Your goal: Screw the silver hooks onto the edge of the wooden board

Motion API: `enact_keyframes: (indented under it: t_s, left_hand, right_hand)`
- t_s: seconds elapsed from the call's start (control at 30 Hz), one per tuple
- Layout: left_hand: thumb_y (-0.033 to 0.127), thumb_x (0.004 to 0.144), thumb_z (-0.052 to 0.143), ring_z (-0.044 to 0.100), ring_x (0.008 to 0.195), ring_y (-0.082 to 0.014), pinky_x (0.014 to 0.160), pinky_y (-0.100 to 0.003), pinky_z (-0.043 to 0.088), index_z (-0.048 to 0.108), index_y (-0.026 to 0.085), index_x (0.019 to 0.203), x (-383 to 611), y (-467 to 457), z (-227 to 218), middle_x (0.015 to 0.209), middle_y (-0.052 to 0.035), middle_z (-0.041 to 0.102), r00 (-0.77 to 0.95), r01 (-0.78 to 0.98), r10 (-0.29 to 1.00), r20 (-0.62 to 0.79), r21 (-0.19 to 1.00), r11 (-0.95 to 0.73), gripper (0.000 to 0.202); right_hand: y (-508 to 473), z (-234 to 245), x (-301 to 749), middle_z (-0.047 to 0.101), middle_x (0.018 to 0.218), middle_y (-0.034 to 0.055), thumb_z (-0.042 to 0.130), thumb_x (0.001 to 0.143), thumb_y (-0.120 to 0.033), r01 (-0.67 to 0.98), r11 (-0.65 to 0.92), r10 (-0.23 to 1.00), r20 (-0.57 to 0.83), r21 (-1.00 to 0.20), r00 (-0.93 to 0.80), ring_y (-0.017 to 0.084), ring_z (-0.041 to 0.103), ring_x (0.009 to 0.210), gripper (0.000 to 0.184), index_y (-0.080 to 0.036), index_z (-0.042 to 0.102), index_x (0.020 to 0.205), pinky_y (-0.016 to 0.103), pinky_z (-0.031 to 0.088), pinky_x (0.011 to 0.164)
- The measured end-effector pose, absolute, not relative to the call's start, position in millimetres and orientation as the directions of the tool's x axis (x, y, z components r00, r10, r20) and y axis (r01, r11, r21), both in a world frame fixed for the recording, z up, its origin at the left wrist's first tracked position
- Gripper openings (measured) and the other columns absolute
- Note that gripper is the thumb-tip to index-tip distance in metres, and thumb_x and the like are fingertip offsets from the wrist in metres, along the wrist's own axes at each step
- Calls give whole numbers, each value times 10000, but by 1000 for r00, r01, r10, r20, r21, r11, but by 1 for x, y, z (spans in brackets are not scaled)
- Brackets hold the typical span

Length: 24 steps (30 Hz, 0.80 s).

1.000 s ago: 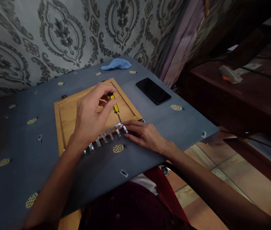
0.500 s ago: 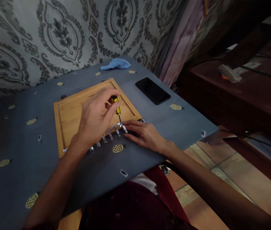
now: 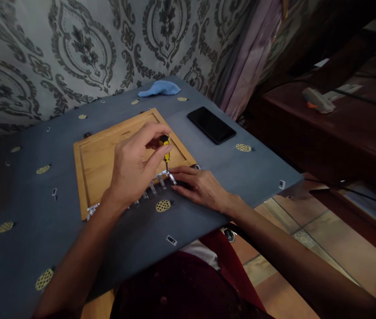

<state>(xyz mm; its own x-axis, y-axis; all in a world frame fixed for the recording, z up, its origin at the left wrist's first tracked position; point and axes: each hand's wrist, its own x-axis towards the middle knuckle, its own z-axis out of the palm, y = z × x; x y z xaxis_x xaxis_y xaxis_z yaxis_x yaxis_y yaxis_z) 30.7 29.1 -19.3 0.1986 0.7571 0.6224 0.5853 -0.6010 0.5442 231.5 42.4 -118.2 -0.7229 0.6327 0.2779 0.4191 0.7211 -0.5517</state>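
My left hand [image 3: 136, 161] is closed around the handle of a small yellow and black screwdriver [image 3: 167, 153]. The screwdriver stands nearly upright, its tip down at the right end of a metal hook strip [image 3: 160, 178]. That strip runs along the near edge of a wooden board with a raised frame [image 3: 98, 164]. Several shiny hooks stick out from it towards me, partly covered by my left wrist. My right hand [image 3: 199, 184] lies low on the table, with fingers and thumb closed about the rightmost metal hook [image 3: 172, 178], beside the screwdriver tip.
The table has a grey-blue cover [image 3: 241, 177] with pineapple prints. A black phone [image 3: 211, 125] lies right of the board, and a blue cloth [image 3: 160, 88] lies behind it. A patterned wall stands at the back. Further right, a brush-like object [image 3: 319, 100] rests on a dark red surface.
The screwdriver has turned more upright, and the top of my left hand has shifted slightly right. My right hand stays by the end hook.
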Motion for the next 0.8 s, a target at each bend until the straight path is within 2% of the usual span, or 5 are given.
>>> enact_keyframes:
  t_s: [0.13,0.37,0.47,0.63,0.8]
  left_hand:
    - [143,928,618,703,891,-124,826,-271,604,650,229,1059,29,30,-18,988,-3,723,238,575,778,581,562,-595,159]
    - [173,891,691,660,793,-111,693,-228,586,678,201,1013,33,32,-23,944,-14,698,158,668,722,674,466,-581,126]
    - [158,888,685,656,789,-107,737,-238,579,678,196,1004,31,33,-24,920,-1,701,148,658,731,666,485,-575,123]
    - [150,901,648,675,828,-105,781,-237,581,661,207,1057,25,33,-21,954,3,714,192,582,780,596,571,-579,167]
    - [150,897,645,678,828,-107,723,-218,583,657,196,1040,27,34,-21,962,-5,718,174,622,768,617,536,-571,151]
  right_hand:
    - [43,-118,231,683,1344,123,475,1038,-343,417,724,630,281,-550,-724,246,693,1165,351,-171,697,1249,391,584,950]
    - [43,-117,231,688,1329,137,477,1038,-326,400,732,621,299,-552,-724,249,697,1154,354,-151,693,1257,383,589,931]
    - [42,-116,231,688,1332,128,485,1036,-313,400,734,620,299,-549,-726,242,702,1142,330,-167,691,1249,377,597,903]
    - [42,-117,231,688,1334,121,483,1033,-313,407,728,627,296,-551,-721,240,695,1161,333,-167,696,1242,378,587,942]
    - [42,-117,231,678,1349,116,479,1033,-335,412,719,632,279,-559,-723,241,688,1167,358,-173,694,1267,375,578,958]
